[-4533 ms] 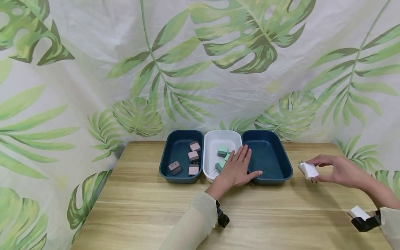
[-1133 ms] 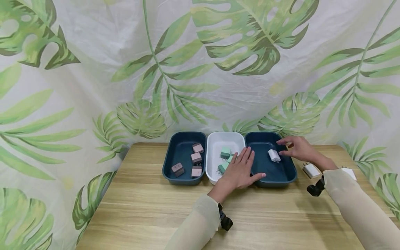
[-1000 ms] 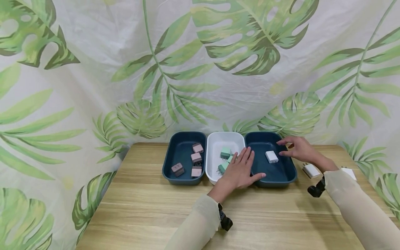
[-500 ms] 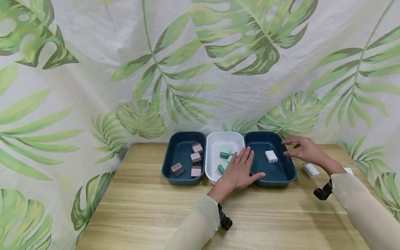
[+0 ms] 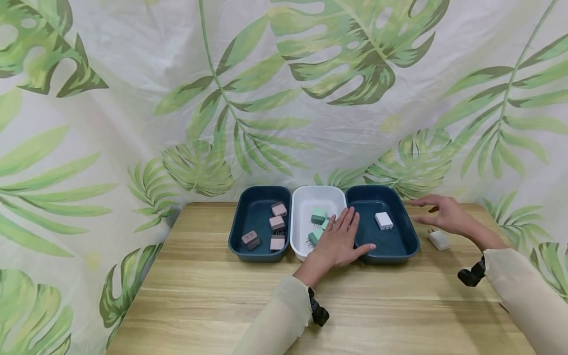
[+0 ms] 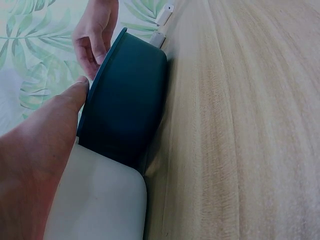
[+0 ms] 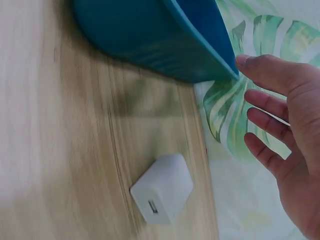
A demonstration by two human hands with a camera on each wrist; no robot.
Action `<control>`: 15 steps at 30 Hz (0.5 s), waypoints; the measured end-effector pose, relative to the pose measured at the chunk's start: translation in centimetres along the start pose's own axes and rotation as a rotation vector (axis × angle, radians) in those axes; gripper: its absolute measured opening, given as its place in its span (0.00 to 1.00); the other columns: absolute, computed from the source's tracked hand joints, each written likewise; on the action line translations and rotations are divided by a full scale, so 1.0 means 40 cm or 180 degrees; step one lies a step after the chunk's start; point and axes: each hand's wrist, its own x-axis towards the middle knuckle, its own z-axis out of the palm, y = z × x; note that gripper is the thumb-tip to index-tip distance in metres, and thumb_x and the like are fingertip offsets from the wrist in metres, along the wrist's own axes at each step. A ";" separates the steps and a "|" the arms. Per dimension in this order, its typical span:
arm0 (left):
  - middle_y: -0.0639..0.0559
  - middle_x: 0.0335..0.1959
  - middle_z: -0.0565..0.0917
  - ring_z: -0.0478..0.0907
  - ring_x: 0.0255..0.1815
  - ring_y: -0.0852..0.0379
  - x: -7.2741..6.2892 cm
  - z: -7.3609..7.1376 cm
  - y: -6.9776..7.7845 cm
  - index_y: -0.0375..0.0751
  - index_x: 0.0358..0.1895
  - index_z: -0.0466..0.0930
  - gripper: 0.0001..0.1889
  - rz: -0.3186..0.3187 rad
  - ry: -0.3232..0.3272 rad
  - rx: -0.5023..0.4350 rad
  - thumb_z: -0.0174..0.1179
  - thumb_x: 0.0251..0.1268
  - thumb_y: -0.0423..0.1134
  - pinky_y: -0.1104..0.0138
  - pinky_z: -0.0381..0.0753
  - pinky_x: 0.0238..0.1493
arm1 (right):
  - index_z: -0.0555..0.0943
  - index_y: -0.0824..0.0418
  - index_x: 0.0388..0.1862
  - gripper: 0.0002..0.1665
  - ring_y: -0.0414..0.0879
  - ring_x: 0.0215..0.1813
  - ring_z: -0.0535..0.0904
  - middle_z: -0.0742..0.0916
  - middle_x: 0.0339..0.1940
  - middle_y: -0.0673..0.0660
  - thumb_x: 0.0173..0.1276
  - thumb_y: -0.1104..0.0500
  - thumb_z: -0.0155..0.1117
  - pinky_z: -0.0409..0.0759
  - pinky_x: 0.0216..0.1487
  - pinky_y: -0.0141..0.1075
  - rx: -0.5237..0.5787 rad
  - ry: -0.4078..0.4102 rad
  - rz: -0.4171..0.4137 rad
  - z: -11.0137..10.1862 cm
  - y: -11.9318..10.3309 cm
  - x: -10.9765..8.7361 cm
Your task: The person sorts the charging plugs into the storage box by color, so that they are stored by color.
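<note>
My left hand (image 5: 339,241) lies with its fingers straight across the adjoining rims of the white tray (image 5: 303,193) and the right-hand dark blue tray (image 5: 372,257). A white charger (image 5: 383,221) with metal prongs sits inside that blue tray. Just past this tray's right side, my right hand (image 5: 450,215) is held above the table with fingers parted, holding nothing. Below it on the wood is another white charger (image 5: 439,240), whose USB port shows in the right wrist view. Green chargers (image 5: 318,215) lie in the white tray, partly covered by my left hand.
At the left end of the row, another dark blue tray (image 5: 235,246) holds several pinkish-brown chargers (image 5: 277,223). A further white charger (image 6: 164,14) stands on the table beyond the near one. Leaf-printed cloth (image 5: 266,98) hangs behind the wooden table (image 5: 213,296).
My right hand earlier held a white charger over the table; it then let it go in the right-hand blue tray and drew back rightward. My left hand has stayed in place.
</note>
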 end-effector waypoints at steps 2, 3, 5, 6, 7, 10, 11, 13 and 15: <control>0.50 0.90 0.42 0.36 0.90 0.53 -0.002 -0.004 0.000 0.46 0.88 0.45 0.52 0.0003 -0.0005 0.0004 0.34 0.75 0.79 0.53 0.43 0.87 | 0.88 0.66 0.57 0.23 0.61 0.51 0.86 0.91 0.52 0.63 0.63 0.63 0.81 0.88 0.44 0.48 0.0011 -0.0067 0.0025 -0.005 0.005 -0.008; 0.50 0.90 0.43 0.36 0.90 0.53 -0.002 -0.004 0.000 0.46 0.88 0.45 0.52 0.0005 -0.0003 -0.0002 0.34 0.75 0.79 0.53 0.43 0.87 | 0.88 0.66 0.57 0.23 0.61 0.51 0.86 0.91 0.53 0.62 0.63 0.63 0.81 0.88 0.45 0.48 0.0015 -0.0105 0.0039 -0.007 0.008 -0.012; 0.50 0.90 0.43 0.36 0.90 0.53 -0.003 -0.004 0.000 0.45 0.88 0.45 0.52 0.0009 -0.0003 -0.0005 0.34 0.75 0.79 0.53 0.43 0.87 | 0.88 0.66 0.58 0.24 0.59 0.53 0.86 0.91 0.54 0.62 0.63 0.61 0.81 0.88 0.46 0.47 0.0037 -0.0164 0.0091 -0.013 0.010 -0.021; 0.49 0.90 0.43 0.36 0.90 0.53 -0.003 -0.005 0.000 0.45 0.88 0.45 0.52 0.0009 -0.0004 0.0002 0.35 0.75 0.79 0.53 0.43 0.87 | 0.88 0.66 0.59 0.25 0.57 0.53 0.85 0.91 0.54 0.62 0.63 0.61 0.81 0.88 0.47 0.47 0.0048 -0.0191 0.0112 -0.015 0.011 -0.025; 0.49 0.90 0.43 0.36 0.90 0.53 -0.003 -0.005 0.000 0.45 0.88 0.45 0.52 0.0008 -0.0007 0.0001 0.34 0.75 0.79 0.53 0.43 0.87 | 0.88 0.66 0.59 0.25 0.55 0.53 0.85 0.91 0.54 0.62 0.63 0.60 0.81 0.88 0.48 0.46 0.0057 -0.0217 0.0135 -0.017 0.013 -0.030; 0.50 0.90 0.43 0.36 0.90 0.53 -0.003 -0.004 0.000 0.46 0.88 0.44 0.52 0.0007 -0.0011 -0.0003 0.34 0.75 0.79 0.53 0.43 0.87 | 0.88 0.64 0.59 0.25 0.48 0.54 0.85 0.91 0.54 0.61 0.62 0.60 0.82 0.87 0.49 0.43 0.0058 -0.0259 0.0177 -0.021 0.019 -0.044; 0.50 0.90 0.43 0.35 0.90 0.53 -0.003 -0.004 0.001 0.46 0.89 0.44 0.52 0.0003 -0.0020 0.0000 0.34 0.75 0.79 0.53 0.43 0.87 | 0.88 0.64 0.59 0.25 0.45 0.54 0.85 0.91 0.54 0.60 0.62 0.61 0.82 0.87 0.49 0.42 0.0053 -0.0270 0.0181 -0.022 0.023 -0.049; 0.50 0.90 0.43 0.35 0.90 0.54 -0.002 -0.002 0.001 0.47 0.89 0.43 0.52 0.0002 -0.0029 -0.0001 0.33 0.75 0.80 0.54 0.43 0.87 | 0.88 0.63 0.58 0.25 0.41 0.54 0.84 0.91 0.55 0.60 0.62 0.60 0.82 0.86 0.50 0.41 0.0041 -0.0315 0.0192 -0.024 0.029 -0.058; 0.50 0.90 0.43 0.35 0.90 0.54 -0.002 -0.001 0.001 0.47 0.89 0.43 0.52 -0.0002 -0.0034 0.0003 0.33 0.75 0.80 0.54 0.43 0.87 | 0.88 0.63 0.58 0.26 0.40 0.55 0.83 0.91 0.55 0.60 0.61 0.60 0.83 0.86 0.50 0.43 0.0027 -0.0352 0.0190 -0.027 0.037 -0.066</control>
